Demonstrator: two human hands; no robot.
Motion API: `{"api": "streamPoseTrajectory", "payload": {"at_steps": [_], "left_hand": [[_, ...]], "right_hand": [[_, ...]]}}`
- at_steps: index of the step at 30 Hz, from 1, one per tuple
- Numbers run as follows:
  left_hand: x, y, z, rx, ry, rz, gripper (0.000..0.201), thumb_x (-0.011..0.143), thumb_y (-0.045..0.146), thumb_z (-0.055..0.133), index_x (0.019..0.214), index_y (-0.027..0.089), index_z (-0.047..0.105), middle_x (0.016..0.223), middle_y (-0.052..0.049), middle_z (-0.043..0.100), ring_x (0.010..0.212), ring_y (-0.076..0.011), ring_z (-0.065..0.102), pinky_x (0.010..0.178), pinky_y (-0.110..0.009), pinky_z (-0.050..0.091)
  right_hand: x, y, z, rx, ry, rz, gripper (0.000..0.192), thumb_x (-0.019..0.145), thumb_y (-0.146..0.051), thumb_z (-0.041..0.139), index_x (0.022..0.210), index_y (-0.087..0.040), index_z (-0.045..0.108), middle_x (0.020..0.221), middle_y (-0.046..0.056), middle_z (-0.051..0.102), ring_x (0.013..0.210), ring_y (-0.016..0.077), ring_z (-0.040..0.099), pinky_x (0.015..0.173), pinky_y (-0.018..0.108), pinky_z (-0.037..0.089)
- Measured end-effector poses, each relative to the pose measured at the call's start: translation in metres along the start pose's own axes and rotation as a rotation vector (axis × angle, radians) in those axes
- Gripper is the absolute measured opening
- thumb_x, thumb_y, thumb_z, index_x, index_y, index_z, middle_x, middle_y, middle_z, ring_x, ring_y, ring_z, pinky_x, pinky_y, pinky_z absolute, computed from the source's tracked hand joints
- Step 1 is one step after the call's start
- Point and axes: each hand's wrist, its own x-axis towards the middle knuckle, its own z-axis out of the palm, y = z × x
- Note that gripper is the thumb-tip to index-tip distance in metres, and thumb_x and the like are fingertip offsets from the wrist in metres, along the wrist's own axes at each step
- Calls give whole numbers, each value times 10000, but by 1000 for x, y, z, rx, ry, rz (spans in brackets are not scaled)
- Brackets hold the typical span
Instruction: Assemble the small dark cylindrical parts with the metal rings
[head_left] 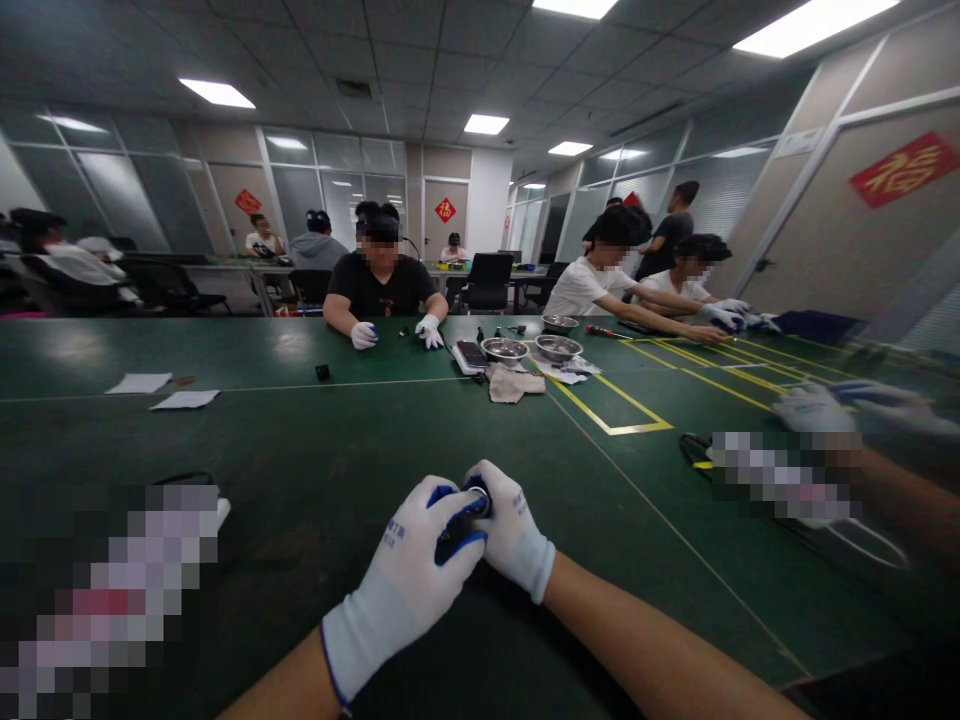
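Both my hands wear white gloves with blue palms and meet over the green table [315,470] in front of me. Between them is a small dark round part with a silvery rim [478,497], mostly hidden by the fingers. My left hand [420,545] curls around its near left side, thumb and fingers bent. From the right, my right hand [510,525] closes on the same part, its fingertips hidden behind it. What exactly the part is cannot be made out.
Pixelated long objects lie at left [112,590] and right [780,480]. Ahead are metal bowls [505,349], a cloth [514,384], papers [186,400] and a small black block [322,372]. Gloved co-workers sit across; another person's blurred gloved hands [814,408] reach in from the right.
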Motion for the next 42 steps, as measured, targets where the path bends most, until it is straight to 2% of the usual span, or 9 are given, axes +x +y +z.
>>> {"api": "streamPoseTrajectory", "payload": {"at_steps": [5,8,12,17,23,26,31,37,42], "left_hand": [[-1,-2,4,-56,132,-32,387,763,166,762,1128,226,647,1096,-59,677,1034,-256,685,941,-419,589],[0,-2,4,-69,122,-43,440,749,157,777,1161,238,647,1127,-56,677,1072,-261,681,983,-439,577],[2,-2,3,-94,90,-74,370,779,131,739,1126,238,669,1109,-47,691,1070,-251,687,979,-434,580],[4,-6,3,-89,14,-112,333,792,158,740,1118,210,697,1161,-74,698,1117,-265,684,1031,-457,558],[6,-7,-3,-132,69,-102,486,796,187,722,1274,219,643,1249,-83,704,1187,-269,668,1072,-464,532],[10,-13,-16,-70,150,-119,426,880,204,611,1305,207,632,1267,-97,698,1186,-261,668,1057,-456,537],[13,-29,-33,262,-101,-209,261,877,177,592,1066,236,762,1139,-88,731,1117,-287,684,1035,-454,529],[12,-37,-28,374,-269,-209,198,869,214,632,996,251,779,1123,-86,734,1109,-298,683,999,-438,530],[13,-37,-28,350,-205,-272,210,866,237,647,1048,230,751,1175,-111,735,1147,-316,678,1016,-450,519]], "right_hand": [[-1,0,1,150,8,-10,216,779,-204,670,948,-228,537,814,-2,642,709,176,623,655,305,528],[-4,3,2,185,15,-90,436,776,-226,732,1159,-224,523,949,37,667,815,209,669,759,360,572],[-9,8,5,150,-13,-181,909,800,-217,766,1547,-250,250,1153,84,631,977,241,684,935,447,572],[-11,10,5,138,-67,-282,1109,815,-235,789,1634,-298,44,1299,119,561,1132,274,648,1043,504,527],[-8,0,1,193,-59,-180,901,836,-170,679,1592,-238,194,1195,107,643,1021,246,689,945,451,571],[-3,-2,-3,172,28,-56,623,820,-146,620,1415,-211,445,984,45,683,838,203,683,783,363,580],[2,0,-9,115,44,66,110,813,-252,628,912,-216,599,791,9,647,707,182,623,648,303,511],[2,1,-11,126,-24,70,110,815,-275,638,803,-222,543,748,-6,609,669,164,576,621,287,463],[1,-1,-12,154,-96,9,105,790,-204,618,829,-226,523,804,-2,604,711,164,586,656,293,475]]}}
